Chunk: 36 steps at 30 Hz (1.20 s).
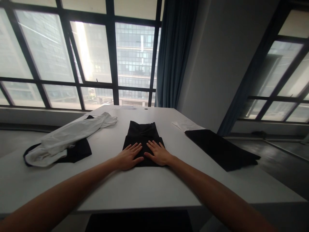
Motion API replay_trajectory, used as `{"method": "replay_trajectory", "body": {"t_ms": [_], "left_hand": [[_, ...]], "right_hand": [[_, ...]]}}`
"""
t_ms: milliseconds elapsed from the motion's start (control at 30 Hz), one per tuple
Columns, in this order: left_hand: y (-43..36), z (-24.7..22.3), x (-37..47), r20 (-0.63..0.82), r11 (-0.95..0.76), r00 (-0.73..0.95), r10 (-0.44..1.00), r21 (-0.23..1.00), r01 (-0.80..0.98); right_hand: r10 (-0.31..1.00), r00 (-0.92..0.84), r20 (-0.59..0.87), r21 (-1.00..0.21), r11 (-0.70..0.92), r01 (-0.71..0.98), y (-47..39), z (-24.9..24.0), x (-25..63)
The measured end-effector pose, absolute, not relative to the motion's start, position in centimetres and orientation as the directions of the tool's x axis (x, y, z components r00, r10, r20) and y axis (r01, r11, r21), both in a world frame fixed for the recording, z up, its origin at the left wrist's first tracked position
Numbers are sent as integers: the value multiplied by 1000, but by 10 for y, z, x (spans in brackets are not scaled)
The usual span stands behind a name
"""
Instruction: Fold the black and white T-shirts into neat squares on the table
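Black matte fabric forms a folded cloth (142, 131), a roughly rectangular stack with a narrower upper section, located on the middle of the white, smooth table (142, 190). The left hand (128, 157) and right hand (158, 154) lie flat on its lower section, palms down, fingers extended and slightly spread; neither grips the fabric. The thumbs point toward each other, near but apart.

To the left, a wrinkled white garment (74, 133) lies elongated over dark fabric (80, 150). To the right, a flat black panel (217, 149) extends to the table's right edge, adjoining white fabric (187, 125). Bare tabletop separates the cloth from both side items and from the straight near edge.
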<state>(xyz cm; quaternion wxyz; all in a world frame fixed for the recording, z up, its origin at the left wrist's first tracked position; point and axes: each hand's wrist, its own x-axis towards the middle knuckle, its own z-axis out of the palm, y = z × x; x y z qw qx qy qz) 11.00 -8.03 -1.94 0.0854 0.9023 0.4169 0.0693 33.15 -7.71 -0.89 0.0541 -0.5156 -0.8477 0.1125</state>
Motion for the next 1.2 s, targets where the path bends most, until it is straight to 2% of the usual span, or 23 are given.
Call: {"method": "replay_trajectory", "body": {"t_ms": [233,333,400,533,633,800,900,1067,1200], "left_hand": [[-80,-15,105,57,-636,643,763,239,734],[-66,-9,87,144,-620,605,783,254,742],[-54,-8,71,139,-551,534,834,255,794],[-41,-13,51,9,-455,465,885,222,862],[-40,-15,47,-17,-444,459,888,227,867],[-38,-1,29,41,-575,590,806,291,765],[-39,9,16,105,-669,677,729,320,671],[-47,14,18,91,-647,681,727,422,635],[-49,9,29,167,-683,695,700,439,583]], "right_hand": [[879,-477,1,-263,460,848,-79,-5,334],[881,-465,91,-273,471,839,-72,-2,344],[895,-423,140,-276,445,852,-64,-1,355],[937,-349,22,-272,342,900,-47,-8,376],[942,-334,-38,-300,308,903,-39,-15,385],[937,-343,67,-362,343,867,-37,-1,408],[904,-424,55,-368,414,833,-45,18,425],[859,-511,16,-470,458,755,-56,30,429],[839,-540,74,-489,502,713,-53,23,420]]}}
